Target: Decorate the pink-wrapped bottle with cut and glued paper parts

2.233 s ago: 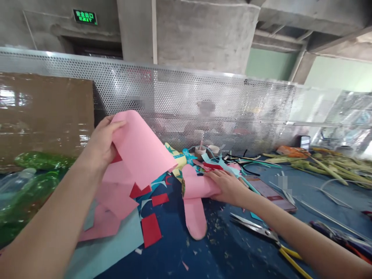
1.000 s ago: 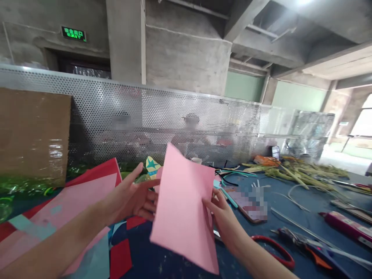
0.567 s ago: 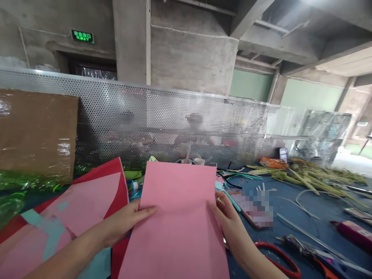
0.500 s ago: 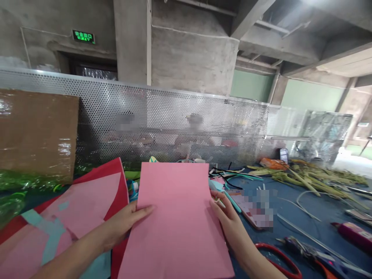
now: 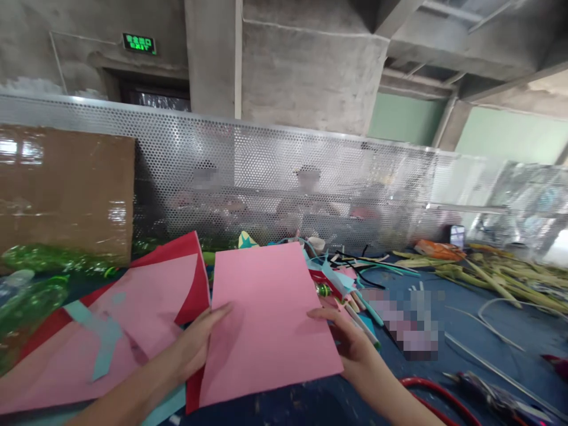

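Note:
A plain pink sheet of paper (image 5: 268,325) is held up in front of me, tilted, its lower edge slanting up to the right. My left hand (image 5: 202,334) grips its left edge, thumb on the front and fingers behind. On the right edge my right hand (image 5: 348,340) holds it the same way, fingertips partly hidden behind the sheet. To the left lies a stack of pink paper (image 5: 151,296) over red paper (image 5: 193,296), with light-blue strips (image 5: 106,346) on top.
Green plastic bottles (image 5: 38,307) and a cardboard sheet (image 5: 66,195) are at left. Paper scraps and straws (image 5: 355,296) lie behind my right hand. Red-handled scissors (image 5: 437,402), a glue gun (image 5: 501,396) and dry husks (image 5: 501,278) are at right. A perforated metal screen (image 5: 266,160) spans the back.
The pink sheet has tilted, its lower edge rising into view with the right corner higher. Both hands still hold its sides. The view has turned a little to the left.

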The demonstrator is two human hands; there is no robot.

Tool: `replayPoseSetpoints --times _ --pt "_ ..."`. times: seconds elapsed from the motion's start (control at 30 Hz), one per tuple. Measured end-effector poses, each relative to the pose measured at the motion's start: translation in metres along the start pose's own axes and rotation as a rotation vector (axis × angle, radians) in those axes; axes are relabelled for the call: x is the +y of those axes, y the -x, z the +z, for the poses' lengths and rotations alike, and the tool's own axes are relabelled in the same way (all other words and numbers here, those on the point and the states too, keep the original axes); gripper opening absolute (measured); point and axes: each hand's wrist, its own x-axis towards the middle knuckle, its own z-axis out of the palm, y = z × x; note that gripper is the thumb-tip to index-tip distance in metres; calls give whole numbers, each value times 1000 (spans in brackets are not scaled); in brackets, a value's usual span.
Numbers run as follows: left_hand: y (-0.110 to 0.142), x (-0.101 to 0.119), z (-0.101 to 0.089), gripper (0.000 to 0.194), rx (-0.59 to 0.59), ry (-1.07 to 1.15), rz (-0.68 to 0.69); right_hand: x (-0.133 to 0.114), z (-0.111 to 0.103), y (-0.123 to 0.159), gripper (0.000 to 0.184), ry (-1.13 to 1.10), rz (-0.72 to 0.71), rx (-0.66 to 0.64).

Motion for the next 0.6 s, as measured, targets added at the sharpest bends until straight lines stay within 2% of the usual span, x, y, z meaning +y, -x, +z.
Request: replayPoseSetpoints --times 0.03,0.1,0.2,0.23,0.37,0.43,0.5,0.6 --pt "1 1 2 10 86 22 -6 0 0 1 38 39 -17 12" --pt "3 4 6 13 164 25 -25 -1 -1 2 32 148 -48 5" --pt "6 9 11 15 166 -18 -58 -2 -6 1 13 306 -91 -37" --pt "8 10 13 15 147 -28 -64 -2 -8 0 13 329 -91 -24" --pt "11 12 17 13 0 21 -69 2 -14 -4 28 291 -37 92" --pt "11 10 19 14 -17 68 -85 2 -16 -4 26 278 -55 96" --pt "10 7 20 16 12 107 -111 -1 -16 -1 30 275 -69 56" --pt "7 4 22 17 42 156 -131 -6 -10 6 52 212 28 -86"
